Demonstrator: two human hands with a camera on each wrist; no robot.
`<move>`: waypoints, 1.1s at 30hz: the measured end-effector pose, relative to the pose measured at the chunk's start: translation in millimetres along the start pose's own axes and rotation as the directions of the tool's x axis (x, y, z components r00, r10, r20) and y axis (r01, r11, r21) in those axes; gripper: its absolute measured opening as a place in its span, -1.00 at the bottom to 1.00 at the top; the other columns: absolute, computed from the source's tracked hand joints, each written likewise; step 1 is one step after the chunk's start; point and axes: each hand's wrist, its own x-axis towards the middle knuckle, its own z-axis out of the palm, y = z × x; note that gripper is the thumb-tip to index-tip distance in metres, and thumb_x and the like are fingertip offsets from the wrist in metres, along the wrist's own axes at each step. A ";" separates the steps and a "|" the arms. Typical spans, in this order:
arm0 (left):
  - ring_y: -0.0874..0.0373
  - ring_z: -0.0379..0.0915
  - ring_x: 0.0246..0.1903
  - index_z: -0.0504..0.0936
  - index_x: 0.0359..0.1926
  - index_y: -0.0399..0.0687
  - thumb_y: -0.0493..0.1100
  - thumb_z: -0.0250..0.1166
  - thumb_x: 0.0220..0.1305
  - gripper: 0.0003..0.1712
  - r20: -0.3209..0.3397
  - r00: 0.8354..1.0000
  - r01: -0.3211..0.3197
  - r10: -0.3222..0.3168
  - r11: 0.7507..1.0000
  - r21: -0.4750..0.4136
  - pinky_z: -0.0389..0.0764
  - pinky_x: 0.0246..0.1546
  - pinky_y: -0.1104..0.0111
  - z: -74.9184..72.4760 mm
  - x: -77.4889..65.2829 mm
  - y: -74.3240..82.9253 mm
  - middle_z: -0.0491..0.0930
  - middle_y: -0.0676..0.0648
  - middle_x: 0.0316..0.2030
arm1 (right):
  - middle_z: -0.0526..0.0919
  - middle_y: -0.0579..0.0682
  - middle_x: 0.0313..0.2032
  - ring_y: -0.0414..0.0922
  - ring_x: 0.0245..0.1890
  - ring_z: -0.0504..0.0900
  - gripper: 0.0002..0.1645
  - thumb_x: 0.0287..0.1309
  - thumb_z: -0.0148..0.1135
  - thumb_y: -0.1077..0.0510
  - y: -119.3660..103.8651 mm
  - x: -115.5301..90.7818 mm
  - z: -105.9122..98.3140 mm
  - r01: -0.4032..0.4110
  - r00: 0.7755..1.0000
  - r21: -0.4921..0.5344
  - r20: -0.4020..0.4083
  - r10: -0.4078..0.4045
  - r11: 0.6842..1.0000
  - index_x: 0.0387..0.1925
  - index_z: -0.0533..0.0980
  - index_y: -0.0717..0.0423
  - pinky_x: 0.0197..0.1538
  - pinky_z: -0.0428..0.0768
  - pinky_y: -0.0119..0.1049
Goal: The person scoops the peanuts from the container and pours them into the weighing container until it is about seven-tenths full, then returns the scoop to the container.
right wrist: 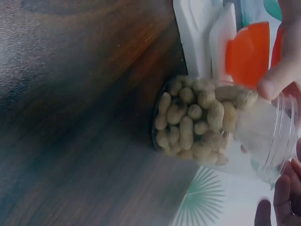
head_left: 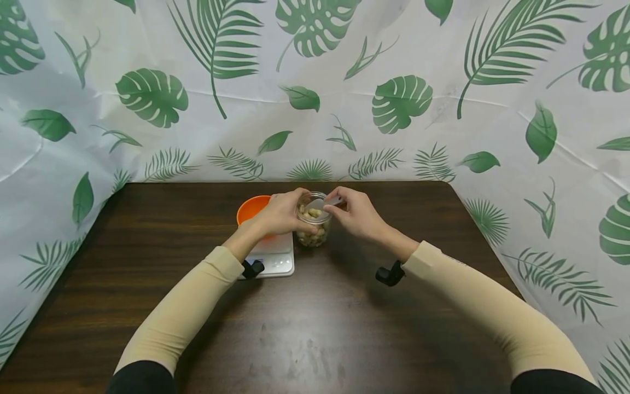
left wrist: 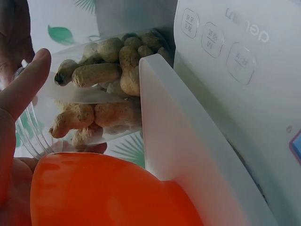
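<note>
"Where do I find the jar?"

"On my head feed the clear jar (head_left: 313,237) stands upright near the centre of the frame, unshelled peanuts (right wrist: 186,127) piled in its lower part."

"And the hands?"

"I see the left hand (head_left: 276,214) gripping the jar round its mouth, thumb on the near side, fingers on the far. The right hand (head_left: 361,214) pinches the handle of a translucent scoop (head_left: 319,204), its blade inside the rim."

"Any room on the left?"

"Little. I have the right edge of the white scale (head_left: 280,265) just beside the jar; whether they touch, I can't tell. The orange bowl (head_left: 252,208) sits on the scale, partly hidden by the left hand."

"And beyond?"

"The far edge of the table (head_left: 344,323) runs straight behind, the leaf-print cloth (head_left: 344,93) above it. I get more room toward the bottom of the frame: dark wood stretches between the two sleeves (head_left: 182,306)."
</note>
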 end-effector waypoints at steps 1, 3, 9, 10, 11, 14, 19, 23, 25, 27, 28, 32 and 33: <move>-0.06 0.50 0.18 0.37 0.41 -0.23 0.21 0.61 0.05 0.06 0.002 1.000 0.000 0.000 1.000 0.000 0.18 0.34 -0.10 0.1 -0.2 -0.2 0.57 -0.16 0.23 | 0.69 0.05 -0.16 -0.08 -0.28 0.68 -0.84 0.39 0.32 0.20 -0.8 0.0 2.0 0.016 1.000 -0.006 -0.009 -0.016 1.000 -0.07 0.63 0.19 -0.26 0.64 -0.16; -0.05 0.51 0.17 0.36 0.41 -0.23 0.21 0.61 0.05 0.06 0.005 1.000 0.002 -0.002 1.000 0.000 0.18 0.33 -0.10 0.0 -0.2 -0.5 0.58 -0.16 0.22 | 0.68 0.07 -0.19 -0.04 -0.29 0.70 -0.83 0.39 0.32 0.20 -2.5 0.8 5.3 0.039 0.999 -0.011 -0.029 -0.040 0.999 -0.07 0.62 0.21 -0.26 0.65 -0.14; -0.05 0.50 0.16 0.36 0.42 -0.23 0.21 0.61 0.04 0.07 0.003 1.000 0.006 -0.006 1.000 0.005 0.20 0.31 -0.10 -0.2 0.7 0.0 0.58 -0.17 0.21 | 0.67 0.10 -0.20 0.02 -0.32 0.70 -0.79 0.43 0.27 0.21 -4.2 1.5 8.6 0.012 0.998 0.020 -0.066 -0.011 1.000 -0.02 0.56 0.25 -0.30 0.63 -0.18; -0.05 0.50 0.17 0.36 0.42 -0.23 0.21 0.61 0.04 0.07 0.003 1.000 0.006 -0.006 1.000 0.005 0.20 0.31 -0.09 -0.1 0.8 0.0 0.57 -0.17 0.22 | 0.67 0.10 -0.20 0.01 -0.33 0.69 -0.79 0.44 0.26 0.20 -3.8 1.4 8.3 -0.003 0.997 0.027 -0.075 0.005 1.000 -0.01 0.55 0.25 -0.32 0.62 -0.19; -0.05 0.49 0.18 0.36 0.42 -0.23 0.21 0.61 0.04 0.07 0.002 1.000 0.005 -0.005 1.000 0.005 0.19 0.32 -0.09 0.0 0.9 -0.1 0.56 -0.17 0.23 | 0.66 0.09 -0.22 0.00 -0.39 0.66 -0.79 0.45 0.25 0.19 -3.7 1.1 7.7 -0.021 0.996 0.030 -0.085 0.024 0.999 0.00 0.55 0.24 -0.36 0.59 -0.19; -0.06 0.47 0.21 0.36 0.42 -0.22 0.21 0.61 0.04 0.07 0.001 1.000 0.008 -0.008 1.000 -0.001 0.18 0.33 -0.08 0.2 1.0 -0.4 0.54 -0.16 0.25 | 0.64 0.09 -0.29 -0.03 -0.51 0.56 -0.77 0.46 0.24 0.15 -2.9 0.3 4.8 -0.072 0.992 0.056 -0.100 0.078 0.996 0.02 0.57 0.20 -0.45 0.51 -0.19; -0.07 0.47 0.23 0.36 0.42 -0.21 0.20 0.61 0.04 0.06 -0.002 1.000 0.008 -0.008 1.000 -0.010 0.17 0.34 -0.08 0.1 0.9 -0.9 0.54 -0.16 0.26 | 0.63 0.08 -0.32 -0.04 -0.49 0.56 -0.75 0.47 0.24 0.10 4.0 -1.2 1.0 -0.117 0.988 0.127 -0.090 0.129 0.985 0.03 0.59 0.17 -0.46 0.47 -0.20; -0.07 0.48 0.21 0.36 0.41 -0.20 0.20 0.62 0.04 0.06 -0.004 1.000 0.009 -0.009 1.000 -0.004 0.18 0.34 -0.07 -0.5 1.2 -1.1 0.56 -0.16 0.23 | 0.68 0.09 -0.19 -0.06 -0.31 0.67 -0.77 0.46 0.24 0.14 11.8 -1.6 -0.4 -0.109 0.988 0.195 -0.090 0.128 0.975 0.02 0.59 0.20 -0.39 0.51 -0.23; -0.07 0.48 0.20 0.36 0.42 -0.20 0.20 0.62 0.03 0.06 -0.003 1.000 0.014 -0.014 1.000 -0.003 0.18 0.34 -0.06 -0.8 1.2 -1.2 0.57 -0.15 0.21 | 0.67 0.12 -0.15 -0.04 -0.27 0.69 -0.77 0.46 0.24 0.16 14.6 -2.1 -0.6 -0.094 0.989 0.218 -0.089 0.116 0.971 0.02 0.59 0.22 -0.39 0.51 -0.24; -0.07 0.48 0.20 0.35 0.42 -0.20 0.21 0.62 0.03 0.07 0.002 1.000 0.018 -0.018 1.000 -0.004 0.17 0.34 -0.06 -1.0 1.1 -1.0 0.57 -0.15 0.21 | 0.66 0.15 -0.12 -0.03 -0.27 0.69 -0.78 0.46 0.24 0.17 16.2 -3.0 -0.6 -0.081 0.991 0.232 -0.086 0.103 0.969 0.01 0.59 0.22 -0.40 0.50 -0.25; -0.08 0.47 0.21 0.34 0.43 -0.20 0.21 0.62 0.03 0.08 0.005 1.000 0.020 -0.020 1.000 -0.005 0.16 0.35 -0.06 -1.0 0.9 -0.9 0.57 -0.15 0.21 | 0.66 0.15 -0.10 -0.04 -0.27 0.69 -0.79 0.45 0.24 0.17 16.3 -3.3 -0.6 -0.076 0.991 0.240 -0.086 0.099 0.968 0.01 0.59 0.21 -0.41 0.50 -0.26; -0.09 0.47 0.20 0.33 0.44 -0.20 0.21 0.61 0.04 0.09 0.013 1.000 0.017 -0.017 1.000 -0.011 0.15 0.35 -0.07 -0.9 0.4 -0.9 0.58 -0.15 0.20 | 0.65 0.17 -0.06 -0.05 -0.26 0.69 -0.78 0.45 0.24 0.20 17.8 -4.2 -0.4 -0.057 0.993 0.262 -0.088 0.082 0.963 0.01 0.58 0.25 -0.36 0.54 -0.28; -0.09 0.47 0.20 0.32 0.45 -0.20 0.21 0.61 0.04 0.10 0.014 1.000 0.017 -0.017 1.000 -0.012 0.14 0.35 -0.07 -0.9 0.4 -1.0 0.58 -0.15 0.19 | 0.65 0.17 -0.05 -0.06 -0.26 0.70 -0.78 0.45 0.24 0.21 18.1 -4.2 -0.4 -0.053 0.993 0.267 -0.090 0.080 0.962 0.02 0.58 0.26 -0.34 0.56 -0.28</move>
